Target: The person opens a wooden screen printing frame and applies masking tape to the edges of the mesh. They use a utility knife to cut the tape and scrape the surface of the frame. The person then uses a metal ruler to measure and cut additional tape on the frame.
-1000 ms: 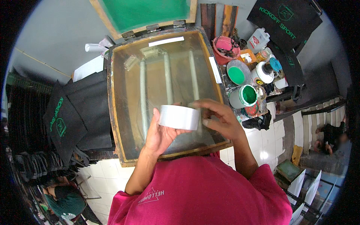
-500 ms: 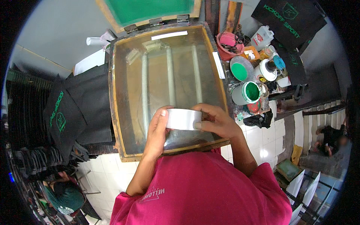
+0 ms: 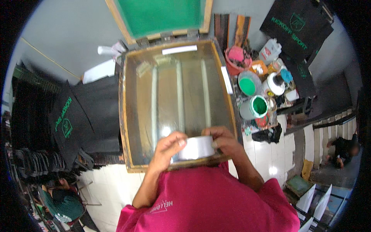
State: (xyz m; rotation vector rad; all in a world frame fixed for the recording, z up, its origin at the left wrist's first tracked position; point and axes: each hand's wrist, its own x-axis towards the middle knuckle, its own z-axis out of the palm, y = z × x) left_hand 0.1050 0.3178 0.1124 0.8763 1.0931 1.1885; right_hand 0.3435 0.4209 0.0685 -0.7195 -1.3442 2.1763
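Between my two hands is a wide white roll of tape [image 3: 196, 148], seen side-on above the near edge of a glass-topped printing table [image 3: 192, 104]. My left hand [image 3: 169, 150] grips its left end, thumb on top. My right hand [image 3: 225, 143] holds the right end, fingers bent around it. The undersides of both hands and of the roll are hidden. Under the glass, pale tube lamps [image 3: 180, 92] run lengthwise. White strips lie along the far edge [image 3: 179, 50] and right edge [image 3: 227, 80] of the tabletop.
A hinged screen frame [image 3: 164, 17] with green mesh stands raised at the back. On the right, a side table holds an open tub of green ink [image 3: 253, 108], a bowl and bottles. Black printed bags [image 3: 91, 116] are stacked left. Two other people sit at the lower left and far right.
My hands and the roll have moved nearer to my body, toward the table's near edge. The roll shows more brightly. The view has shifted, so more of the raised frame appears.
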